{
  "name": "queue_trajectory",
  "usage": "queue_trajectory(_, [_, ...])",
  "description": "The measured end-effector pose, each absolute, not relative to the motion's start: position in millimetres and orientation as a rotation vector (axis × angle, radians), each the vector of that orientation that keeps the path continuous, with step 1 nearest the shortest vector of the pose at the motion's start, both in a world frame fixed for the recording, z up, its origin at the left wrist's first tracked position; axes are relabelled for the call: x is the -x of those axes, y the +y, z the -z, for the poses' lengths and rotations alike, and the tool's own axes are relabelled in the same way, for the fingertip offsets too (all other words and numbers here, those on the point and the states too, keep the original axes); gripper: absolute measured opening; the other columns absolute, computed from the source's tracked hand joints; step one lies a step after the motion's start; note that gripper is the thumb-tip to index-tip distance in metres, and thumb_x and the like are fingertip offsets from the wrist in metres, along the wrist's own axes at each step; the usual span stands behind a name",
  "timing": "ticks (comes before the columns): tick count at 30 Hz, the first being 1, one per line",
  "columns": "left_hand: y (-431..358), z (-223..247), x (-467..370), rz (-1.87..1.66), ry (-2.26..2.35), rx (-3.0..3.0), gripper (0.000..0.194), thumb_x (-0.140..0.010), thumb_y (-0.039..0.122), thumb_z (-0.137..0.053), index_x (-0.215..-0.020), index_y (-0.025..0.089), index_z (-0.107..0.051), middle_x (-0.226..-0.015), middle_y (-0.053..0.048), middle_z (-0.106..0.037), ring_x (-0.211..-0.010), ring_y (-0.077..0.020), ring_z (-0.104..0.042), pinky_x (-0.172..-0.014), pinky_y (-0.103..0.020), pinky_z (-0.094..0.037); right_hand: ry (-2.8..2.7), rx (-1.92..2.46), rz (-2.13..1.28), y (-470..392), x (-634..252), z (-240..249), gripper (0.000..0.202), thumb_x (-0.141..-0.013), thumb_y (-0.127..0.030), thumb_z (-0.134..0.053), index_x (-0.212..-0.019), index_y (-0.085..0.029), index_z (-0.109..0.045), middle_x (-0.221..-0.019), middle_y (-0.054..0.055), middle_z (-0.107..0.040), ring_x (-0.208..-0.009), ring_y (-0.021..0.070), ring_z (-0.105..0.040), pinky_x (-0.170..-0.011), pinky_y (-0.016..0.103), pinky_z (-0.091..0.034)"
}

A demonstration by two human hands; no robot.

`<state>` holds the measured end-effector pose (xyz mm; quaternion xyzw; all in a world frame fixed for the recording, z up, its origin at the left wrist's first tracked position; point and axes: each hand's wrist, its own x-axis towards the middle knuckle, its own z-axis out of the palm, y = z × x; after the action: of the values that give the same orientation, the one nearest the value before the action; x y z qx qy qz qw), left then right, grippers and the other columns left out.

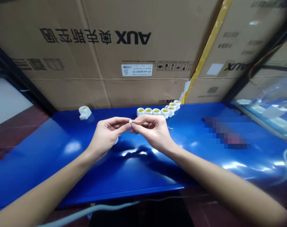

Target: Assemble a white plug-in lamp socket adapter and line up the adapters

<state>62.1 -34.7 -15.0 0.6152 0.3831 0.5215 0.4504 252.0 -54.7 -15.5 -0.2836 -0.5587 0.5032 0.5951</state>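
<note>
- Blue table (62,157) — glossy, smooth, throwing back white glare.
- Small part (130,121) pinched between the fingertips: shiny, metallic-looking.
- Row of sockets (157,111): white plastic, smooth, with yellow insides.
- Cartons (98,63) — matt brown cardboard, printed; a paper label (136,69).

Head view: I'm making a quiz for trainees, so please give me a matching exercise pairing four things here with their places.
Things:
1. small silvery part
2. lone white socket
3. row of white sockets
4. cardboard boxes

Places:
A. behind the blue table
B. pinched between the fingertips of both hands
C. far left of the table
D. lined up just beyond the hands

Pairs: 1-B, 2-C, 3-D, 4-A
</note>
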Motion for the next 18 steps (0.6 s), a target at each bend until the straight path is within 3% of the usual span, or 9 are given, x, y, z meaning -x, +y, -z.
queue_trajectory(4, [-35.1,13.6,-61.6,-1.272,0.906,-1.509,0.033,-0.071,0.044,-0.103,-0.091,0.022,-0.090,-0.086,-0.008,-0.087,-0.081,-0.0274,-0.084,-0.083,-0.039,-0.071,-1.268,0.626,-1.184,-54.8,-250.9,15.2,0.031,-0.075,-0.045,-0.101,-0.078,-0.022,-0.080,-0.083,0.004,-0.081,-0.079,0.0228,-0.081,-0.081,0.039,-0.070])
queue_trajectory(10, [-38.9,11.1,-61.8,-1.343,0.929,-1.559,0.035,-0.074,0.047,-0.101,-0.097,0.022,-0.091,-0.091,-0.009,-0.088,-0.085,-0.0301,-0.085,-0.086,-0.044,-0.072,-1.223,0.617,-1.204,-52.6,-250.7,13.4,0.036,-0.069,-0.046,-0.104,-0.078,-0.021,-0.079,-0.085,0.004,-0.081,-0.077,0.0224,-0.082,-0.083,0.041,-0.072])
queue_trajectory(18, [-41.0,8.2,-63.9,-1.359,0.858,-1.540,0.029,-0.079,0.044,-0.099,-0.096,0.022,-0.090,-0.088,-0.007,-0.087,-0.080,-0.0267,-0.084,-0.083,-0.041,-0.071,-1.215,0.596,-1.236,-51.4,-253.5,11.9,0.031,-0.072,-0.043,-0.103,-0.083,-0.020,-0.084,-0.083,0.005,-0.083,-0.078,0.0233,-0.083,-0.084,0.041,-0.072])
